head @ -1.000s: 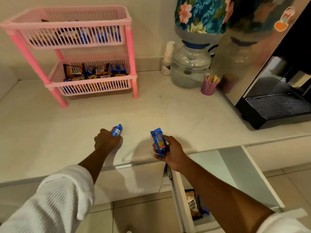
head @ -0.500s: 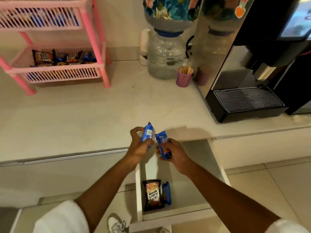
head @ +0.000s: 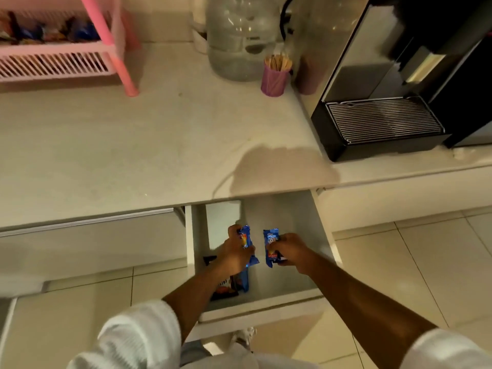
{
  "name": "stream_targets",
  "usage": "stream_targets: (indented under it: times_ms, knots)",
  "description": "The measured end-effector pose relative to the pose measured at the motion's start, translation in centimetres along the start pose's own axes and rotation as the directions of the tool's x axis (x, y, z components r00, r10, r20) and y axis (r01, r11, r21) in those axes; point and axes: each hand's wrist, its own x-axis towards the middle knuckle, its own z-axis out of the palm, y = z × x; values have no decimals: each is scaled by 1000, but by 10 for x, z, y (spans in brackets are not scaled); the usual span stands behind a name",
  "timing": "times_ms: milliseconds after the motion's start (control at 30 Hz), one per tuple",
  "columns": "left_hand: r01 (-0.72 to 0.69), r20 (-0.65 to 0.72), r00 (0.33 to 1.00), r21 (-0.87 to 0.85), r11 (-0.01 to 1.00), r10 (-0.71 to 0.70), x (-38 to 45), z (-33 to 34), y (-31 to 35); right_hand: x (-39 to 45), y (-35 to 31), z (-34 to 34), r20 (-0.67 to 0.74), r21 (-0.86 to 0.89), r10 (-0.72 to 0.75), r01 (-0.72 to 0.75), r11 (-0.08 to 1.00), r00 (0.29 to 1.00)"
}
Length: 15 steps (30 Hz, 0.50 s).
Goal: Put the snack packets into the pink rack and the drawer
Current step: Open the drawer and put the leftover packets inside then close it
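- The pink rack [head: 80,53] stands at the far left of the worktop [head: 133,145], its lower shelf holding a row of snack packets [head: 48,31], blurred here.
- Below the worktop edge the drawer [head: 306,251] is pulled open over the tiled floor.
- At the drawer's near left lie a dark packet [head: 226,287] and a blue one [head: 245,280], partly hidden under the left forearm.
- The left hand [head: 234,255] is inside the drawer, fingers wrapped around a blue snack packet [head: 246,241] held upright.
- The right hand [head: 291,251], just beside it, pinches a second blue packet [head: 270,247], also upright; the two packets are close but not touching.
- Farther back on the worktop stand a clear water bottle [head: 239,38], then a purple cup of wooden sticks [head: 274,78].
- A black coffee machine [head: 386,123] with a metal drip grille sits at the right.
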Motion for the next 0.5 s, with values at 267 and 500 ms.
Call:
stream_targets:
  times_ms: [267,500]
  knots:
    - [-74,76,996,370,926,49,45,41,-37,46,37,4,-4,-403,20,-20,915,1000]
    - [92,69,988,461,883,-139,62,70,-56,65,60,3,-20,-605,27,-34,795,999]
